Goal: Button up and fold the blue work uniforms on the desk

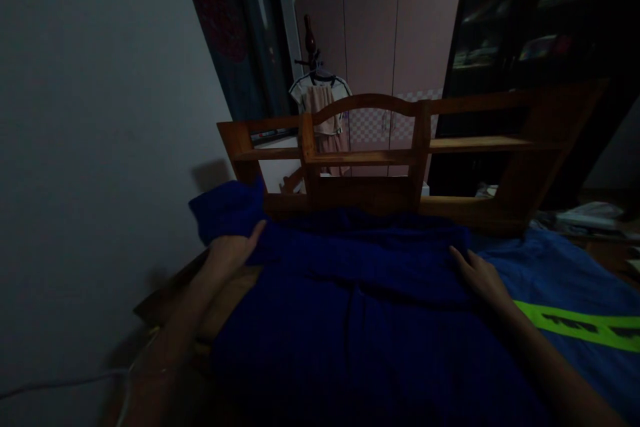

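Observation:
A large dark blue cloth [345, 293], perhaps a garment, is spread out in front of me. My left hand [235, 250] grips its far left part, with the thumb on top and a flap of cloth raised near the wall. At the far right edge, my right hand [483, 277] has its thumb and fingers closed on the same cloth. Folds run across the upper part, and a crease goes down the middle. The near end fades into shadow. Fingers under the cloth are hidden on both sides.
A wooden headboard with shelves [365, 159] stands just beyond the cloth. To the left rises a pale wall [110, 113]. A lighter blue cloth with a yellow-green stripe [580, 323] lies on the right. A thin cable [65, 383] crosses at lower left, by my forearm.

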The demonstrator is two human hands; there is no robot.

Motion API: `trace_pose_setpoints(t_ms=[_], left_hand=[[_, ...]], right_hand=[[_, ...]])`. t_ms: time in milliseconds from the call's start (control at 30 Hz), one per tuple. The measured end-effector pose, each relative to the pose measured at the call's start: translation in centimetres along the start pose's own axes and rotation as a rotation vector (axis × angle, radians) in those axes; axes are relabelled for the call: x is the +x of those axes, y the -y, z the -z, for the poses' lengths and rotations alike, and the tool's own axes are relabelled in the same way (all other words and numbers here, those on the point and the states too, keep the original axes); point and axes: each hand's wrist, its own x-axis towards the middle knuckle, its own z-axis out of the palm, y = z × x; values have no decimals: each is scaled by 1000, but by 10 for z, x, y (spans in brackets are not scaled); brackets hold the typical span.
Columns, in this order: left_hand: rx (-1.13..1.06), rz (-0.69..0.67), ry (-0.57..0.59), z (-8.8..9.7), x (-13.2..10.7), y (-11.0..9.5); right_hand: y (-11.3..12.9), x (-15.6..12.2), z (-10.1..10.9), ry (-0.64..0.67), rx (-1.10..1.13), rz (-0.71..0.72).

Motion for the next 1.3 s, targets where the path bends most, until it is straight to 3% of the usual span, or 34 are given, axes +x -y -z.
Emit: trace_pose_setpoints(t_ms=[33, 100, 167, 200, 267, 367, 433, 533, 600, 667, 767, 867, 967, 1067, 1167, 1300], left_hand=[[31, -58, 38, -14, -10, -18], [296, -385, 216, -46, -36, -53], [403, -708, 415, -75, -63, -79], [399, -834, 511, -87, -76, -88], [339, -954, 646, -106, -97, -92], [251, -864, 721, -122, -112, -80], [223, -784, 744, -127, -113, -70], [192, -744, 773, -131, -110, -65], [166, -736, 786, -131, -109, -65], [146, -724, 789, -131, -110, -65], [134, -713, 798, -132, -114, -61], [136, -713, 797, -134, -117, -56], [155, -704, 771, -130, -118, -55], [206, -704, 721, -115, -115, -52], [293, -662, 602, -92, -106, -32], [385, -541, 472, -65, -90, 18]], right_hand=[[0, 0, 1, 4, 0, 7], [0, 0, 2, 11, -3, 7], [0, 0, 3, 22, 2, 0], [0, 0, 3, 25, 6, -2], [0, 0, 3, 25, 16, 1], [6, -4, 4, 34, 18, 13], [15, -12, 10, -31, -24, -11], [40, -27, 27, -372, -171, 7], [65, -37, 37, -531, -235, 164], [94, -45, 38, -473, -246, 398], [142, -54, 21, -249, -294, 689], [185, -57, -6, -129, -397, 802], [214, -51, -25, -68, -396, 759], [227, -41, -27, -73, -295, 667], [224, -25, -15, -148, -139, 498], [206, 9, 23, -210, 132, 324]])
